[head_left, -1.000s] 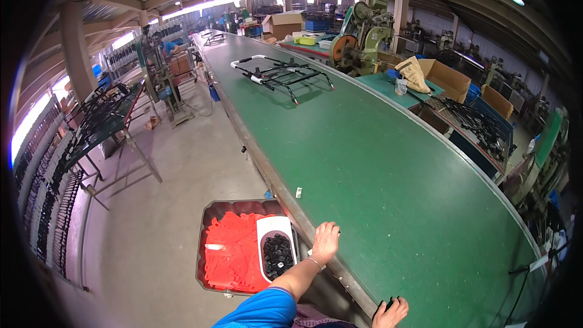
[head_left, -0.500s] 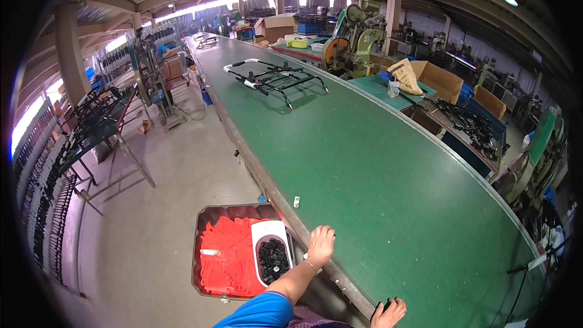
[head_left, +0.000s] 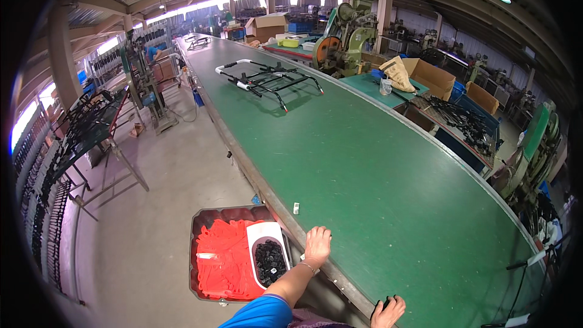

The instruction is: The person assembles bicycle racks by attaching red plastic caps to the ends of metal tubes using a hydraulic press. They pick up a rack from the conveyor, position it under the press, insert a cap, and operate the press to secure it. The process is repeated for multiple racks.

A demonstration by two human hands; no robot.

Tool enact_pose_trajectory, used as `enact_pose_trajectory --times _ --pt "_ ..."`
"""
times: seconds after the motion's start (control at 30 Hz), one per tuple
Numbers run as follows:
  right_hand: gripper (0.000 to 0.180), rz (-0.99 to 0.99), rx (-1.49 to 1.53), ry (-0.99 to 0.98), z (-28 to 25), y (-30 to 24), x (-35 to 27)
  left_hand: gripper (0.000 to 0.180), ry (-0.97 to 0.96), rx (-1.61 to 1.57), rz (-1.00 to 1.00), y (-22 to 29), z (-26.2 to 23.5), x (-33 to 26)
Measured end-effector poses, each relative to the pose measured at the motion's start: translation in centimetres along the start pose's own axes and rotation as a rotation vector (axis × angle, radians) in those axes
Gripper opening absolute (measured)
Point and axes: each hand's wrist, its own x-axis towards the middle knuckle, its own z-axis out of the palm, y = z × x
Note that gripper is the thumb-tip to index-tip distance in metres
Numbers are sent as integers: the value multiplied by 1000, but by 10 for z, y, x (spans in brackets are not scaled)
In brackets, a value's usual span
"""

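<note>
My left hand (head_left: pixel 318 245) rests on the near edge of a long green conveyor belt (head_left: pixel 370 206), its fingers extended over the belt surface. Lower right, my right hand (head_left: pixel 388 311) lies on the same edge with its fingers bent and apart. A small dark patch shows between thumb and fingers there; whether it is an object or shadow I cannot tell. A small white piece (head_left: pixel 296 208) lies on the belt beyond my left hand. Farther along stands a black tubular metal frame (head_left: pixel 270 79) with white sections and red tips.
Left of the belt, a dark tub (head_left: pixel 195 255) holds red strips (head_left: pixel 226 261) and a white container (head_left: pixel 258 231) of small black parts (head_left: pixel 270 258). A rack table (head_left: pixel 91 130) stands far left. Green machines (head_left: pixel 352 36) and a side table (head_left: pixel 370 88) line the far side.
The view has turned slightly, so the surroundings sit a little farther left. Both hands stay in place on the belt edge.
</note>
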Motion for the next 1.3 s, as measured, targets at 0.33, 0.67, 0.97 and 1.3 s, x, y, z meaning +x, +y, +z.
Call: enact_pose_trajectory --times 0.33,0.67,0.97,1.3 --pt "35 -33 -10 31 1 2 1 20 -41 4 -27 -1 0 1" --pt "35 -14 19 26 -2 -1 0 19 -27 24 -33 -2 0 -1" --pt "32 -11 37 49 3 -1 2 18 -27 67 -18 -4 1 0" --pt "28 -22 1 91 -6 -8 8 20 -15 43 8 -4 0 0"
